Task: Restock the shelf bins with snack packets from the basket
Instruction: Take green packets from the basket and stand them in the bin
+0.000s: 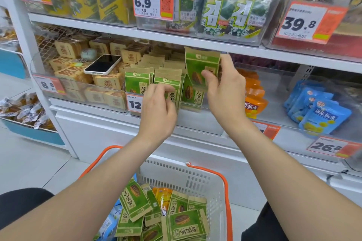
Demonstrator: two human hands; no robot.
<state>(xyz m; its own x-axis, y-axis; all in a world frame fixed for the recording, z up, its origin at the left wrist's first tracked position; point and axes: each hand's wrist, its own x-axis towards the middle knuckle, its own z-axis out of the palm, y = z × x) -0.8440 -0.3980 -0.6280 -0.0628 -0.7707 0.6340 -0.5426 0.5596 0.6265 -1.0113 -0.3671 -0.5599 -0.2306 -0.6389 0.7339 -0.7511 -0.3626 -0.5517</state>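
Observation:
My right hand (pixel 225 88) pinches a green sunflower-seed packet (pixel 200 64) upright above the right end of the clear shelf bin (pixel 193 106). Rows of the same green packets (pixel 137 84) stand in that bin. At the bin's front row my left hand (pixel 159 107) has curled fingers on a standing green packet (pixel 172 89). Below, a white basket with an orange rim (pixel 226 188) holds several green packets (pixel 184 225), plus orange (pixel 162 194) and blue (pixel 110 221) ones.
A phone (pixel 102 64) lies on tan packets in the left bin. Orange packets (pixel 253 101) and blue packets (pixel 317 111) fill bins to the right. Seaweed packs (pixel 231 6) stand on the shelf above. Price tags hang along the shelf edges.

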